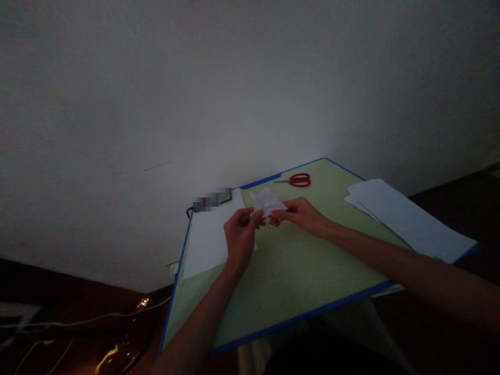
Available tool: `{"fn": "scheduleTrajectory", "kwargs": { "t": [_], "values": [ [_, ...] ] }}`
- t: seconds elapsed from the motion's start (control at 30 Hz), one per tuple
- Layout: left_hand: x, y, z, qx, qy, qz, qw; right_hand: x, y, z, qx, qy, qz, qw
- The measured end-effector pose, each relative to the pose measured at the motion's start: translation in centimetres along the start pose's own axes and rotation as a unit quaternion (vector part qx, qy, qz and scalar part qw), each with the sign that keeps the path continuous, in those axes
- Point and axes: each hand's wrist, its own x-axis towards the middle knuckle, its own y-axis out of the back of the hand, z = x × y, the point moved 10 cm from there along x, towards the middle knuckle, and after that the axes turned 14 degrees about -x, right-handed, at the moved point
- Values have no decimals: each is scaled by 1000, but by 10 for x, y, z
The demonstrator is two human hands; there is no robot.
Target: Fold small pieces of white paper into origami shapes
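Observation:
A small piece of folded white paper is held up over the middle of the table, its pointed corners and creases showing. My left hand pinches its near left edge between thumb and fingers. On the other side, my right hand grips the right corner, with the thumb lying along the lower edge. The fingertips of both hands come close together beneath the paper. Just beyond it lie scissors with red handles, their blades pointing left.
The pale green table has a blue rim and stands against a grey wall. A white sheet lies at the left, below a blurred dark object. More white sheets overlap at the right edge. Cables run at lower left.

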Motion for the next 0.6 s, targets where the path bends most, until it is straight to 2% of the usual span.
{"fn": "scheduleTrajectory", "kwargs": {
  "t": [0.13,0.33,0.6],
  "values": [
    [1,1,-4,-3,10,-10,1000,1,-4,-5,-7,24,-24,999],
    [4,1,-4,12,10,-32,999,0,-6,-9,-83,62,-55,993],
    [2,-6,-18,-15,69,-59,996,0,-4,-8,-92,56,-55,993]
  ]
}}
